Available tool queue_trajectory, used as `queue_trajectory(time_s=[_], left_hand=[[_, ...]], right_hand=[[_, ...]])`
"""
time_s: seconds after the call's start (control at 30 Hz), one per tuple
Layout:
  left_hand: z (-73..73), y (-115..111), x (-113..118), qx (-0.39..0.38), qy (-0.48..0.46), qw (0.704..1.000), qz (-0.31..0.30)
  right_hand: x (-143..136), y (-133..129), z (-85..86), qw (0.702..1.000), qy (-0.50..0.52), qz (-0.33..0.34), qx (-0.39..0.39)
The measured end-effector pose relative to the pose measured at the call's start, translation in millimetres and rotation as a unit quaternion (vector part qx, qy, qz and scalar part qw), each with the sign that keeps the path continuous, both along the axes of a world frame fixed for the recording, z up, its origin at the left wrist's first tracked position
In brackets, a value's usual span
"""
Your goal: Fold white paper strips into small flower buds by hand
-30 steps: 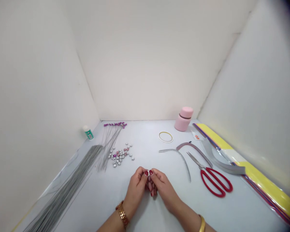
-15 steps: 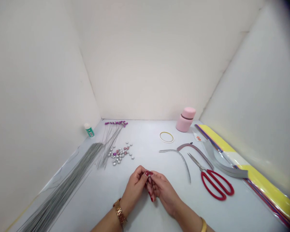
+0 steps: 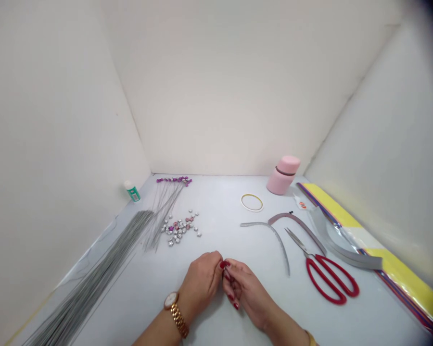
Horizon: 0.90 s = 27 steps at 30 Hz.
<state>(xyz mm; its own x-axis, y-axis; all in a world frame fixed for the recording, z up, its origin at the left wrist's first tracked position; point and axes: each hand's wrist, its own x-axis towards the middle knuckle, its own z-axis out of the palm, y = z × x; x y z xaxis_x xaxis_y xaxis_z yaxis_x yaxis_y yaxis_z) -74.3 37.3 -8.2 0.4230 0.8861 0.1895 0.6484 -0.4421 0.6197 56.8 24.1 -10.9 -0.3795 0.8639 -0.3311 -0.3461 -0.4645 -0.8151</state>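
Observation:
My left hand (image 3: pixel 204 276) and my right hand (image 3: pixel 243 286) meet fingertip to fingertip near the front middle of the table. Both are closed in a pinch, and whatever lies between the tips is too small or hidden to make out. Beyond the left hand lies a heap of small folded stars (image 3: pixel 178 230), mostly silver with a few pink and purple. To the right of my hands are a curved silver paper strip (image 3: pixel 279 240) and scissors (image 3: pixel 319 269) with red handles, their blades pointing away to the left.
A bundle of grey wires (image 3: pixel 97 274) runs along the left; purple-tipped stems (image 3: pixel 171 192) lie behind it. A glue stick (image 3: pixel 133 191) stands at the left wall. Toward the right are a tape roll (image 3: pixel 252 202), a pink flask (image 3: pixel 283 175), grey strips (image 3: pixel 353 257) and coloured sheets (image 3: pixel 400 269).
My left hand has rolled over so its back and the watch face show. Both hands stay together at the fingertips. The view has shifted slightly.

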Motion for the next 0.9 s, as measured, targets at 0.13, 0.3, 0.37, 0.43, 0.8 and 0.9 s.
queue_trajectory(time_s=[0.13,0.3,0.37,0.43,0.8,0.9], left_hand=[[-2.2,1,-2,0.028,0.008,0.999,-0.029],[-0.9,-1,-1,0.065,-0.006,0.998,-0.020],[0.2,-3,0,0.081,-0.011,0.997,-0.014],[0.6,-4,1,0.093,-0.013,0.996,-0.008],[0.1,-6,3,-0.037,-0.100,0.994,0.009],[4.6,-8,3,-0.081,-0.152,0.985,0.000]], right_hand=[[1,-2,1.0,1.000,0.008,-0.004,-0.008],[-3,-7,3.8,0.999,0.020,-0.023,-0.012],[-6,-10,5.1,0.999,0.025,-0.037,-0.010],[-9,-13,6.2,0.998,0.026,-0.056,-0.007],[-8,-13,11.2,0.999,0.010,-0.039,-0.003],[-5,-11,14.4,0.998,-0.047,-0.015,0.032]])
